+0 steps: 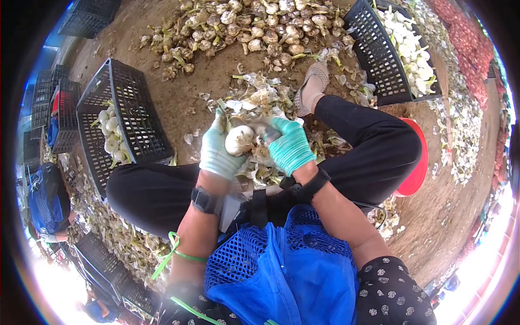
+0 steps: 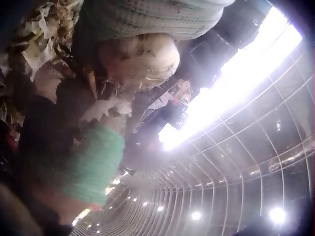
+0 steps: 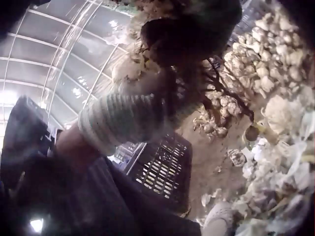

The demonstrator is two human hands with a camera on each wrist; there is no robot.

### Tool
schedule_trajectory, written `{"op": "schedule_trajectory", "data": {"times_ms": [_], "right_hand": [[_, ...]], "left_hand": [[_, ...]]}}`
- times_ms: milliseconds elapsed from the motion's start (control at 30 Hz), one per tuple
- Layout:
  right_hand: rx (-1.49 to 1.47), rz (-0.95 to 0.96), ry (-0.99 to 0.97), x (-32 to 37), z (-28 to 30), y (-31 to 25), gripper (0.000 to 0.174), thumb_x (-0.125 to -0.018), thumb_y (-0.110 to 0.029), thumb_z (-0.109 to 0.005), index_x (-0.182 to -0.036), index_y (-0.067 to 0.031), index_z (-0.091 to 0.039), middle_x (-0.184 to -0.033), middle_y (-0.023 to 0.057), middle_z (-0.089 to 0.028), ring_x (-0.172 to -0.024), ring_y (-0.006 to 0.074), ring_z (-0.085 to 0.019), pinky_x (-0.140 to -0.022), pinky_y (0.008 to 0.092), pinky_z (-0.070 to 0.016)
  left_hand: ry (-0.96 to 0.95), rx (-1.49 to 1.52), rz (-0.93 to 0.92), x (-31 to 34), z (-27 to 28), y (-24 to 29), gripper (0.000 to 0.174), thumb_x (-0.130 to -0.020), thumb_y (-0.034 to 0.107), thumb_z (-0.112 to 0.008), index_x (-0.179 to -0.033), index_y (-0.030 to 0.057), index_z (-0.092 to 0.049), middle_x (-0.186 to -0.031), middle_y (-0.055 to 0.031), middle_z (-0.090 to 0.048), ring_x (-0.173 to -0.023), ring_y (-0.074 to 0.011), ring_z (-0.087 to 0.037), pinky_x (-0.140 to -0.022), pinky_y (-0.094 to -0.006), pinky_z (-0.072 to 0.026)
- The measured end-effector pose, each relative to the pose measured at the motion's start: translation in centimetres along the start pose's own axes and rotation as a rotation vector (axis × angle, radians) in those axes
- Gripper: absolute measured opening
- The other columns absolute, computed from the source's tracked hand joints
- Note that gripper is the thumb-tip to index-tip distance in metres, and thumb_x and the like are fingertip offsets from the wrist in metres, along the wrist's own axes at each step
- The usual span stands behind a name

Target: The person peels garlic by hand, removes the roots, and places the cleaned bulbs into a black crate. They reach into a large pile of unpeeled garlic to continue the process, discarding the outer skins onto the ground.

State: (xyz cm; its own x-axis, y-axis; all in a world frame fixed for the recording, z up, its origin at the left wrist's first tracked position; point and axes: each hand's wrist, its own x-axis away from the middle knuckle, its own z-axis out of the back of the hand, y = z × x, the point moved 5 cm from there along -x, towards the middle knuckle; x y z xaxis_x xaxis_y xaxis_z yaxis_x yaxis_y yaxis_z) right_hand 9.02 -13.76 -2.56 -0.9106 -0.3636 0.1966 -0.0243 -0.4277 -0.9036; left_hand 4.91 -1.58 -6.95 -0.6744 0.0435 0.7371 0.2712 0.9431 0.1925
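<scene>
A pale garlic bulb (image 1: 239,141) sits in my left hand (image 1: 219,151), which wears a whitish striped glove and grips it with the thumb up along its side. My right hand (image 1: 291,147), in a green striped glove, is right beside the bulb, its curled fingers pinching brown, loose garlic skin (image 1: 262,153). The fingertips there are blurred and dirty-looking. Seen from the left wrist, the bulb (image 2: 155,61) shows its smooth white side under the glove. In the right wrist view, dark root-like strands (image 3: 224,91) hang below the right hand.
Peeled skins (image 1: 252,97) lie heaped on the ground between my legs. Beyond them spreads a pile of unpeeled garlic (image 1: 260,32). Black crates with white bulbs stand at left (image 1: 143,116) and right (image 1: 376,59). A red bucket (image 1: 414,162) is by my right knee.
</scene>
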Motion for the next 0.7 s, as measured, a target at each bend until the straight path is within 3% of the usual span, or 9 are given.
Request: {"op": "schedule_trajectory", "data": {"times_ms": [67, 200, 267, 300, 400, 433, 567, 667, 700], "right_hand": [[-0.129, -0.177, 0.037, -0.4, 0.5, 2.3, 0.03, -0.064, -0.003, -0.057, -0.094, 0.002, -0.054, -0.086, 0.0178, -0.056, -0.078, 0.0287, -0.055, -0.068, 0.0327, -0.0431], [0.546, 0.183, 0.263, -0.4, 2.3, -0.6, 0.041, -0.064, 0.005, -0.051, -0.105, 0.0002, -0.046, -0.098, 0.0143, -0.051, -0.079, 0.0162, -0.055, -0.062, 0.0232, -0.0431], [-0.037, 0.15, 0.292, -0.3, 2.4, -3.0, 0.04, -0.066, 0.006, -0.05, -0.105, -0.0005, -0.045, -0.098, 0.0109, -0.049, -0.082, 0.0146, -0.054, -0.061, 0.0211, -0.0426], [-0.755, 0.016, 0.227, -0.8, 0.6, -1.9, 0.038, -0.069, 0.008, -0.043, -0.106, -0.0011, -0.045, -0.1, 0.0077, -0.047, -0.082, 0.0112, -0.052, -0.061, 0.0181, -0.0413], [-0.219, -0.012, 0.4, -2.5, -2.6, -0.3, 0.028, -0.073, -0.004, -0.046, -0.101, -0.0003, -0.049, -0.089, 0.0154, -0.053, -0.078, 0.0253, -0.054, -0.063, 0.0288, -0.0432], [-0.384, -0.018, 0.36, -1.7, -2.2, -0.4, 0.024, -0.075, -0.011, -0.047, -0.096, -0.0004, -0.05, -0.082, 0.0177, -0.054, -0.075, 0.0322, -0.052, -0.064, 0.0348, -0.0421], [0.028, -0.058, 0.397, -1.3, -1.0, 0.6, 0.023, -0.081, -0.022, -0.043, -0.082, -0.0006, -0.053, -0.068, 0.0158, -0.054, -0.064, 0.0313, -0.053, -0.056, 0.0349, -0.0407], [-0.454, -0.149, 0.448, -2.2, -0.5, 3.6, 0.029, -0.08, -0.027, -0.045, -0.076, -0.0002, -0.054, -0.063, 0.0171, -0.053, -0.059, 0.0344, -0.05, -0.053, 0.0358, -0.0389], [-0.297, -0.214, 0.457, -2.5, -0.5, 5.5, 0.031, -0.08, -0.029, -0.045, -0.075, 0.0004, -0.054, -0.063, 0.018, -0.054, -0.057, 0.035, -0.05, -0.051, 0.0372, -0.0377]], "left_hand": [[-0.012, 0.046, 0.024, 0.1, 0.0, 0.2, 0.038, -0.077, 0.045, -0.045, -0.083, 0.009, -0.054, -0.076, -0.0082, -0.058, -0.063, -0.0236, -0.055, -0.058, -0.0354, -0.0463], [0.047, -0.015, -0.076, 0.0, -0.3, 0.5, 0.037, -0.077, 0.046, -0.045, -0.081, 0.0103, -0.054, -0.079, -0.0067, -0.057, -0.072, -0.0228, -0.054, -0.062, -0.0358, -0.0445], [0.118, 0.005, -0.215, -0.8, 0.2, 0.2, 0.036, -0.078, 0.044, -0.045, -0.086, 0.0104, -0.053, -0.082, -0.0068, -0.057, -0.073, -0.023, -0.054, -0.064, -0.0369, -0.0452], [0.055, -0.035, -0.234, -0.6, -0.6, -0.5, 0.035, -0.08, 0.041, -0.044, -0.091, 0.0084, -0.051, -0.085, -0.0073, -0.056, -0.076, -0.0228, -0.054, -0.069, -0.0371, -0.0453], [0.009, -0.32, -0.548, -1.9, -0.4, -1.6, 0.028, -0.083, 0.03, -0.043, -0.089, 0.0031, -0.051, -0.083, -0.0051, -0.054, -0.069, -0.0142, -0.053, -0.062, -0.026, -0.0449], [0.012, -0.299, -0.619, -1.3, -0.9, -2.1, 0.028, -0.082, 0.029, -0.045, -0.087, 0.0024, -0.052, -0.079, -0.0037, -0.053, -0.067, -0.0116, -0.05, -0.06, -0.0243, -0.0422], [0.238, -0.378, -0.381, -0.8, -0.6, -2.7, 0.028, -0.082, 0.03, -0.046, -0.087, 0.0029, -0.052, -0.074, -0.0036, -0.053, -0.065, -0.0117, -0.051, -0.058, -0.0244, -0.0438], [0.157, -0.204, -0.344, -1.3, -1.0, -3.5, 0.028, -0.081, 0.035, -0.046, -0.084, 0.0077, -0.051, -0.072, -0.0047, -0.054, -0.059, -0.0165, -0.054, -0.052, -0.0273, -0.0465], [0.209, -0.32, -0.353, -0.8, -1.1, -3.3, 0.03, -0.08, 0.037, -0.046, -0.085, 0.0083, -0.051, -0.074, -0.005, -0.054, -0.062, -0.0181, -0.055, -0.054, -0.0294, -0.048]]}}
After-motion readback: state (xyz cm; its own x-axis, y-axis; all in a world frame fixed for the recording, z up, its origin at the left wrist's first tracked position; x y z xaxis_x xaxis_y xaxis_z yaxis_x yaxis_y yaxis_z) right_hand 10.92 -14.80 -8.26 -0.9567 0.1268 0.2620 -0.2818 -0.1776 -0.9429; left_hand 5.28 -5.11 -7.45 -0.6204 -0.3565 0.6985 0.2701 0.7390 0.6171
